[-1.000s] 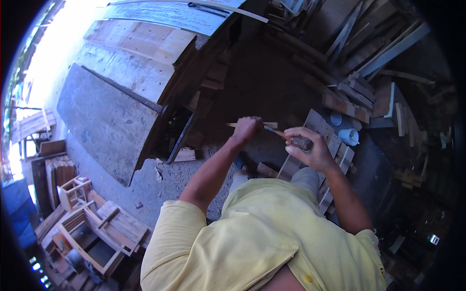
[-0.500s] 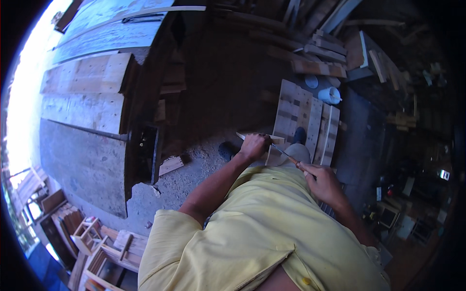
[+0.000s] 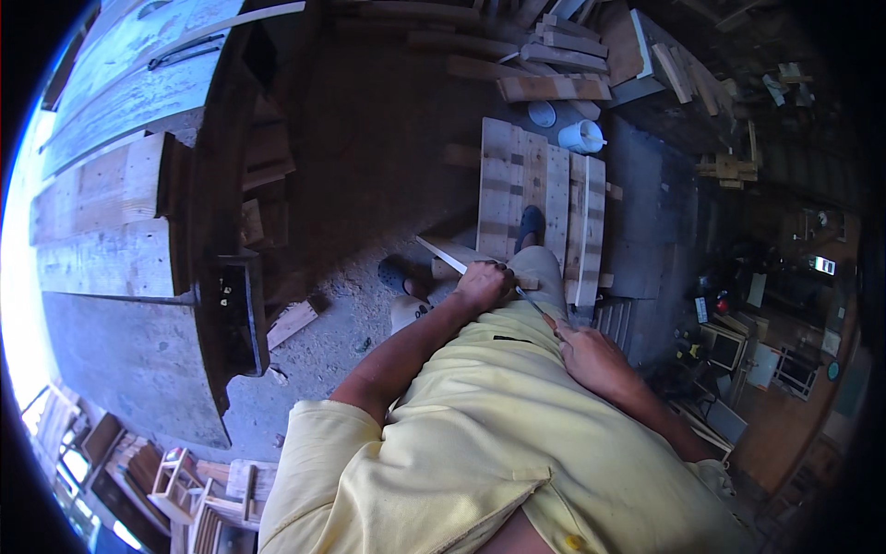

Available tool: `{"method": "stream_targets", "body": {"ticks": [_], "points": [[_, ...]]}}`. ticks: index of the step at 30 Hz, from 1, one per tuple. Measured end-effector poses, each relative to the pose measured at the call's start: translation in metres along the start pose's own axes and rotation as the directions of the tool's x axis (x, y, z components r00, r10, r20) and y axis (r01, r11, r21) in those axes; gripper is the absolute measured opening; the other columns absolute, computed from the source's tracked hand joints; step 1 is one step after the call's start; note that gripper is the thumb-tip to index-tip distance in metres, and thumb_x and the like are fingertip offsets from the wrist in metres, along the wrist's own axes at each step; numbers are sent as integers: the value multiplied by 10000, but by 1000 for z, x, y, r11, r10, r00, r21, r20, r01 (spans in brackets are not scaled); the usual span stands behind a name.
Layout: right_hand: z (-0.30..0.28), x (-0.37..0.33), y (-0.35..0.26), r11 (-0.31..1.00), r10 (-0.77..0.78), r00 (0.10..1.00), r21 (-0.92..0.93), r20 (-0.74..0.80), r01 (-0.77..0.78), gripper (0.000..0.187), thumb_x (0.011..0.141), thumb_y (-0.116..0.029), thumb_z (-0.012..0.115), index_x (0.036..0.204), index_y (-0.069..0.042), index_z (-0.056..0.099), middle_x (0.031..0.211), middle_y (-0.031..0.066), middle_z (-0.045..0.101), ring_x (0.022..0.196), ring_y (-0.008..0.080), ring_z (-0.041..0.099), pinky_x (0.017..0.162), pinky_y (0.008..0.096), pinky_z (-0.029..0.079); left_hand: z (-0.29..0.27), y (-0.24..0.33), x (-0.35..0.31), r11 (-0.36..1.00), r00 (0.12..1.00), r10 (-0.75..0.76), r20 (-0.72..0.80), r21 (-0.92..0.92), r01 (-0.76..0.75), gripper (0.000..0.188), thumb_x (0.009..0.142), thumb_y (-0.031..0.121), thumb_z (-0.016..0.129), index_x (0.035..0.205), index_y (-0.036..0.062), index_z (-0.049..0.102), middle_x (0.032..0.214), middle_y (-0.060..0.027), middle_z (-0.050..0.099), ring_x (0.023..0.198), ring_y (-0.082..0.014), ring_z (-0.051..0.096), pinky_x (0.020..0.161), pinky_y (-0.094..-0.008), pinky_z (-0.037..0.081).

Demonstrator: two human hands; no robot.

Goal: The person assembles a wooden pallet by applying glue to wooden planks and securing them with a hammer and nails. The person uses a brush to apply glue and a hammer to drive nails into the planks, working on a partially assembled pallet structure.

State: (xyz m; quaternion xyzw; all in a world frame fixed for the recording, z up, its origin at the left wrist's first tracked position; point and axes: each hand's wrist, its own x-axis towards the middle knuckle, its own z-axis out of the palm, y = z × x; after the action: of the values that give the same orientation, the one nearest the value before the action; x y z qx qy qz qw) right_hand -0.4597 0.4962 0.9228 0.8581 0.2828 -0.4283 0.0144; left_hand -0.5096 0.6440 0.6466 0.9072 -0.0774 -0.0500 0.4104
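Observation:
My left hand (image 3: 485,286) is closed around a long, pale, pointed piece that looks like wood (image 3: 445,254), held across the front of my lap. Its tapered end juts out to the left, and a short brownish stretch shows just beyond my fingers on the right. In my closed right hand (image 3: 592,355) is a slim tool with a wooden handle and a thin metal shaft (image 3: 532,302). The shaft slants up and left, its tip at or close to my left fingers. Whether it touches the piece, and what shape the tip has, I cannot tell.
A slatted wooden pallet (image 3: 499,185) lies under my right foot, with a white bucket (image 3: 581,138) at its far end. On the left stands a large worktable (image 3: 129,346) bearing boards. Stacked timber (image 3: 563,88) lies at the back, and small wooden frames (image 3: 178,489) stand lower left.
The whole view has shifted, so the pallet, bucket and table appear farther left. Both hands keep their holds, and the pointed end of the pale piece shows longer now.

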Motion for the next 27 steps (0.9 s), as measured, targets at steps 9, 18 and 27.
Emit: {"method": "stream_targets", "body": {"ticks": [9,18,27], "points": [[6,2,1,986,106,994,-130,3,-105,396,936,-114,484,1296,-1,604,932,277,676,853,442,682,777,516,547,15,7,4,998,997,-40,-68,-54,37,150,810,249,670,881,131,731,849,-128,708,829,-312,693,720,-441,547],[3,8,7,980,52,998,-191,-39,-58,377,917,-82,483,1255,4,625,900,274,679,793,425,701,725,520,565,15,4,14,996,996,-83,-25,-35,82,192,837,261,646,914,98,713,891,-134,714,869,-306,697,751,-439,549],[-22,18,15,998,24,999,-55,-42,-27,298,929,-111,502,1123,-3,700,889,284,676,796,426,689,729,528,549,14,10,14,996,995,-69,-75,-65,64,163,829,240,631,879,94,685,875,-125,703,862,-317,686,729,-448,538]]}}
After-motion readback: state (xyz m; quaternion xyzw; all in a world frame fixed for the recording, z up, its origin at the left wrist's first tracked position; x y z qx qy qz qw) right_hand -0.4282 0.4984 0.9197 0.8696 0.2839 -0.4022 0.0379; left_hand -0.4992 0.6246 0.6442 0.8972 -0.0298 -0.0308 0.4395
